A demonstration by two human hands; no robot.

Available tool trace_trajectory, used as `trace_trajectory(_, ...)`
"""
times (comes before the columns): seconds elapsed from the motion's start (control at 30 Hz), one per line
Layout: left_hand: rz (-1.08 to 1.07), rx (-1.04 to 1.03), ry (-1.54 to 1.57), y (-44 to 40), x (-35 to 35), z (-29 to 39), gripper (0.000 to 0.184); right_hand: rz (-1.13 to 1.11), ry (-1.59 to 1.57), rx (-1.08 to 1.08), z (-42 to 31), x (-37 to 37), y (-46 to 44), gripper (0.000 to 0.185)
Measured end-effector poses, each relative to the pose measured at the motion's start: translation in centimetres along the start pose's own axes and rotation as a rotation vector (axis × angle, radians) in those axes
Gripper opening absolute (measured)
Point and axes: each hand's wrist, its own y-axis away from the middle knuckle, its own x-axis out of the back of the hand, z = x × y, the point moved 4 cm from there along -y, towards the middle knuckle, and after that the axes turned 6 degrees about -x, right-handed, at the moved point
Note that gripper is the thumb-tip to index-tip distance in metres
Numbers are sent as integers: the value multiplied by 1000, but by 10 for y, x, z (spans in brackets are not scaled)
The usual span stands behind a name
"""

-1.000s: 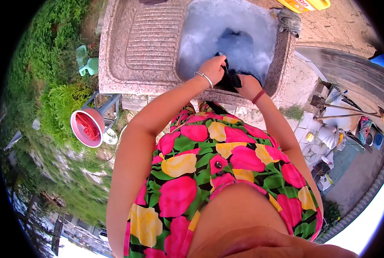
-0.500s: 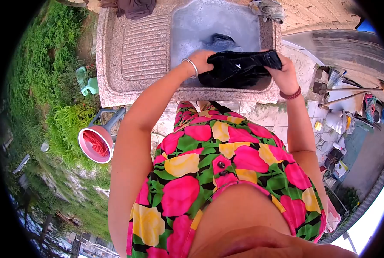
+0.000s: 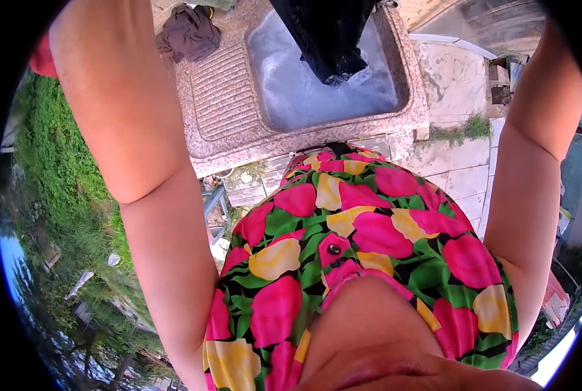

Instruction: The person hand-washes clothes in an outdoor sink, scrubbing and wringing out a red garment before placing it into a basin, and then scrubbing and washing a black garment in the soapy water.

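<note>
One black cloth (image 3: 330,39) hanging over a stone sink (image 3: 238,148)

Nearest is the wearer's flowered top (image 3: 291,251), pink and yellow blooms with green leaves on black, with a dark button (image 3: 334,249) near the neckline. From its sides the left arm (image 3: 141,156) and the right arm (image 3: 532,150), both bare, stretch forward and wide apart. The left hand and the right hand lie outside the view, so I cannot tell whether either is spread, pressed together or pinching the cloth.

Past the top comes the sink's near edge, pinkish and speckled. Toward its left edge is a ridged washboard (image 3: 225,94); toward its right edge, a basin (image 3: 403,78) holds cloudy, foamy water (image 3: 317,107). The black cloth is over the far part of this basin, broad where the view cuts it off and narrowing to a bunched lower end; whether that end touches the water is unclear. At the sink's far left corner lies a crumpled brown cloth (image 3: 190,32).

Lower down, a grey-blue stand (image 3: 216,203) shows partly below the near left corner. Pale paving (image 3: 457,85) spreads beyond the right edge, green plants (image 3: 69,150) beyond the left.
</note>
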Motion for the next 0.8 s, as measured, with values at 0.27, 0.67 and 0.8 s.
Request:
trace_trajectory(0.27, -212, 362, -691, 63, 19, -107, 29, -275, 247, -235, 84, -21, 26, 25)
trace_trajectory(0.67, -933, 999, -1105, 393, -13, -309, 35, -982, 726, -650, 272, -174, 391, 78)
trace_trajectory(0.8, -870, 1193, -1038, 457, -18, -329, 33, -1024, 728, -633, 290, -198, 431, 82)
